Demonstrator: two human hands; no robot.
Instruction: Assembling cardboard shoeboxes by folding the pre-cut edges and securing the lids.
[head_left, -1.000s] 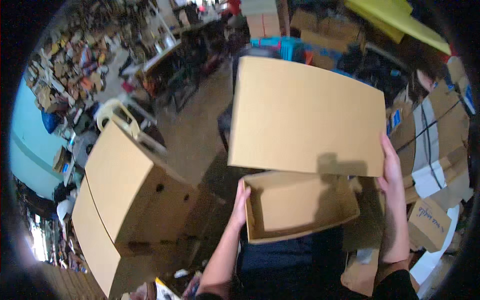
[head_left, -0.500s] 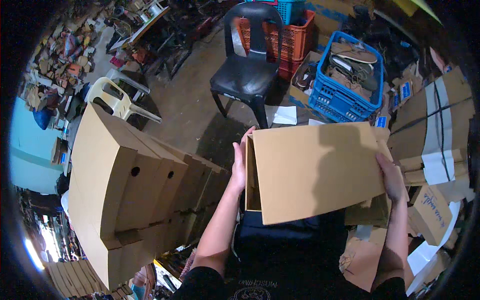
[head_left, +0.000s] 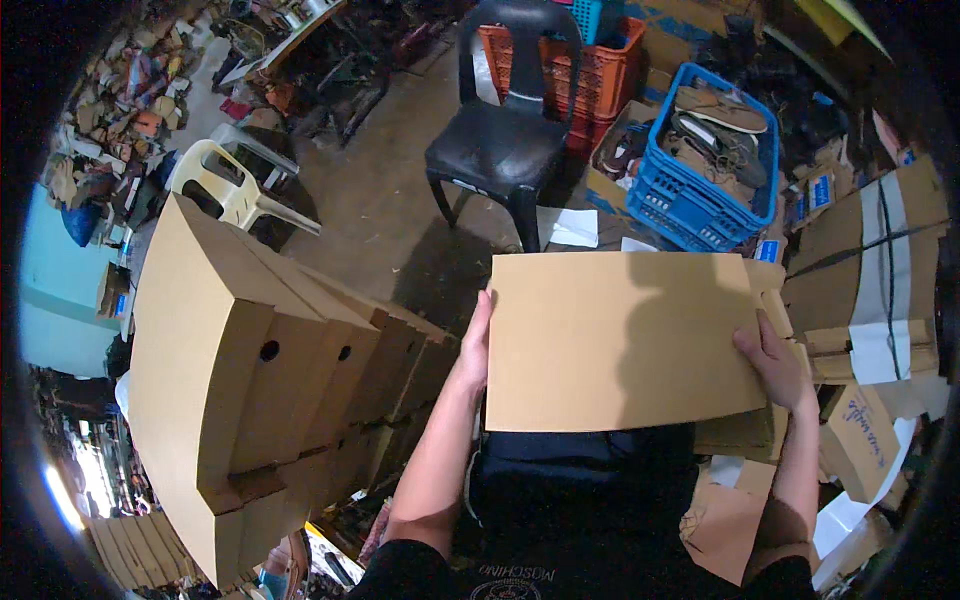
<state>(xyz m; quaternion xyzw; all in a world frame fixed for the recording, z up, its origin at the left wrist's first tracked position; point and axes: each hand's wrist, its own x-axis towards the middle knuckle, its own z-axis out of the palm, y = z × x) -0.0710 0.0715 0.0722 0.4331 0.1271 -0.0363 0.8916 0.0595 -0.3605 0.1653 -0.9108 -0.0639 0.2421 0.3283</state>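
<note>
A plain brown cardboard box (head_left: pixel 560 340) lies in front of my body, its flat lid facing up. My left hand (head_left: pixel 477 342) presses along the box's left side, thumb up at the edge, the other fingers mostly hidden. At the right end, my right hand (head_left: pixel 778 368) grips the lid with its thumb and fingers bent over the edge. The box body is hidden beneath the lid. A shadow falls across the lid's right part.
Stacked cardboard boxes (head_left: pixel 185 390) with round holes stand at left. Ahead are a black plastic chair (head_left: pixel 497 145) and a blue crate (head_left: pixel 690 200) holding shoes. Tied flat cardboard (head_left: pixel 840 270) leans at right. A cream plastic chair (head_left: pixel 225 185) is beyond the stack.
The lid has shifted left and turned level, covering the box's left opening that showed before. My right hand has moved slightly inward on its right end. The view has shifted slightly.
</note>
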